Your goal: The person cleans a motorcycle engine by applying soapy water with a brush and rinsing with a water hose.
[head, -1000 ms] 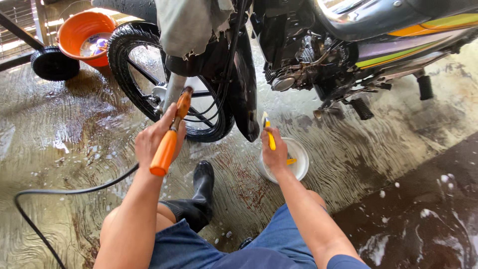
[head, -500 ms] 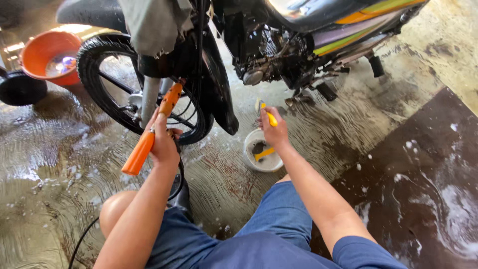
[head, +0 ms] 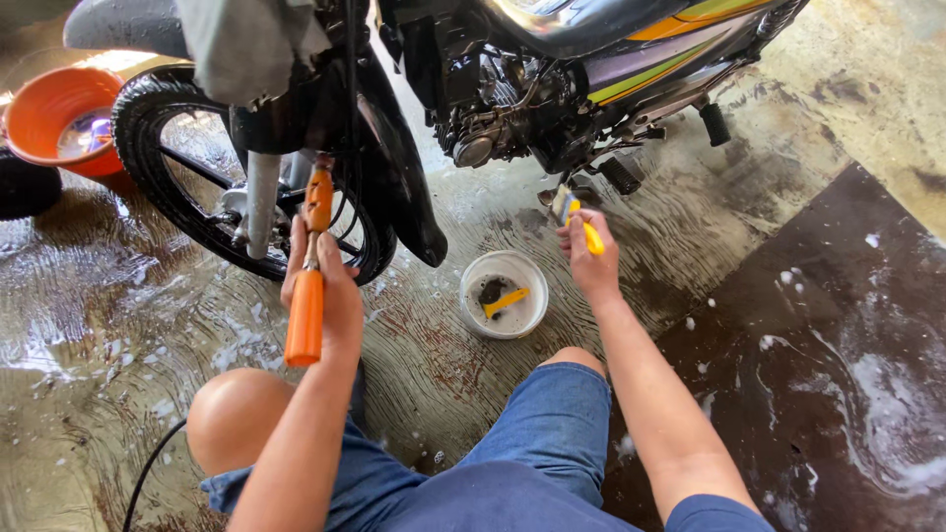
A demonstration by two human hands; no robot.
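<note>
I crouch beside a dark motorcycle [head: 512,79] on a wet concrete floor. My left hand [head: 325,286] grips an orange spray lance [head: 307,296] whose tip points at the front wheel [head: 168,187] and its fork. My right hand [head: 591,258] holds a yellow-handled brush [head: 576,222], bristles up, just below the engine [head: 483,138] and footpeg. Between my hands a white bowl [head: 473,296] stands on the floor with dark liquid and a second yellow brush [head: 505,300] in it.
An orange basin [head: 39,108] with water stands at the far left next to a small black wheel [head: 25,187]. A black hose [head: 148,473] trails past my left knee. A grey cloth [head: 246,44] hangs over the front. Foam lies on the dark floor patch [head: 847,374].
My right hand has carried the brush to the right, away from above the bowl and toward the engine. The lance has swung more upright. The view has shifted right.
</note>
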